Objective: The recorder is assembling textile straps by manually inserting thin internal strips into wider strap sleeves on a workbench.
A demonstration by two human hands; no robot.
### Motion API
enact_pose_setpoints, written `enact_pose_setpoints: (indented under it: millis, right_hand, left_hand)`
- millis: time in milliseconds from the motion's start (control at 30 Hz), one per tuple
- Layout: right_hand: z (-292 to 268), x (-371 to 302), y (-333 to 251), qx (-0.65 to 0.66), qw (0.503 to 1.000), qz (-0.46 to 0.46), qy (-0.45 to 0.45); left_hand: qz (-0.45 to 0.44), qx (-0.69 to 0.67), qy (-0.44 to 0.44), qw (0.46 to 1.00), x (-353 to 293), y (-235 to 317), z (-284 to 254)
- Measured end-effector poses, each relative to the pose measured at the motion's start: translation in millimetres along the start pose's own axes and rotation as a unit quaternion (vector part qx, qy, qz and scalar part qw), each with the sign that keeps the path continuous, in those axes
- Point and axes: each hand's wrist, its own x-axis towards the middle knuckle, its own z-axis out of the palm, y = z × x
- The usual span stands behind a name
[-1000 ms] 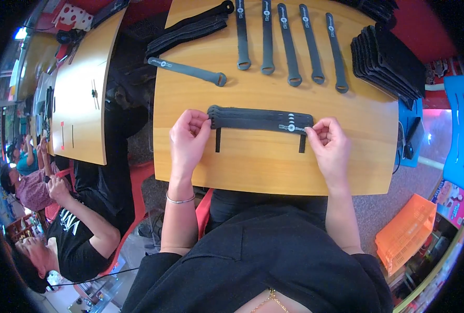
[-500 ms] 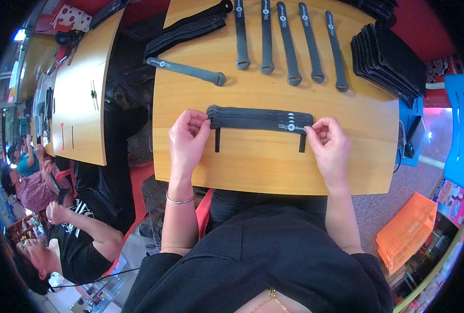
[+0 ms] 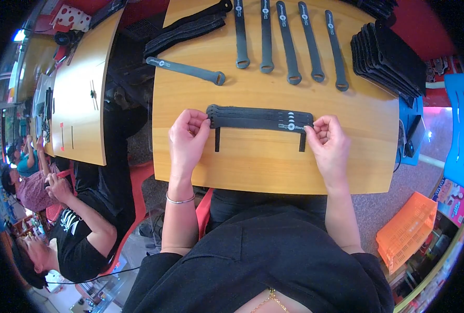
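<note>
Wooden table [image 3: 253, 167], light tan, rect., fills centre of view. Second wooden table [image 3: 80, 94] to the left, well apart, w/ small dark items on it. Seated person [image 3: 70, 235] in black printed shirt at lower left, beside that second table.

Orange crate [image 3: 407, 229] on floor at lower right. Blue chair [image 3: 456, 141] at right edge.

Stack of black flat pieces [image 3: 388, 57] on table's far right corner, fanned, overlapping. Black strap bundle [image 3: 185, 31] at far left corner, lying diagonal.

Row of five grey straps [image 3: 289, 41] along far edge, roughly parallel, ring ends toward wearer. One more grey strap [image 3: 185, 69] apart from row, lying diagonal at left, ring end to the right.

Stack of black straps [image 3: 260, 119] near table centre, flat on surface, long axis left-right, between both hands. Two narrow black strips [image 3: 217, 140] crossing under stack, ends sticking out toward near edge.

Left hand [image 3: 187, 138]: fingers curled, thumb + fingertips pinched on left end of stack. Thin bracelet [image 3: 179, 200] on that wrist. Right hand [image 3: 327, 143]: same, fingers curled, tips pinched on right end of stack, just beside the right strip. Both palms resting on table.
</note>
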Motion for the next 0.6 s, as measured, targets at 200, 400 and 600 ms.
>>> enact_pose_setpoints:
  millis: [200, 400, 600]
  right_hand:
    - [0.4, -0.1, -0.1, 0.001, 1.0, 0.002, 0.002]
    - [0.2, 0.0, -1.9, -0.007, 1.0, -0.002, 0.004]
    - [0.0, 0.2, -1.7, -0.009, 1.0, 0.002, 0.001]
  left_hand:
    - [0.002, 0.01, 0.003, 1.0, 0.1, 0.1, 0.3]
    - [-0.001, 0.005, 0.002, 1.0, 0.3, -1.0, 0.1]
    - [-0.004, 0.006, 0.001, 1.0, 0.4, -0.3, 0.3]
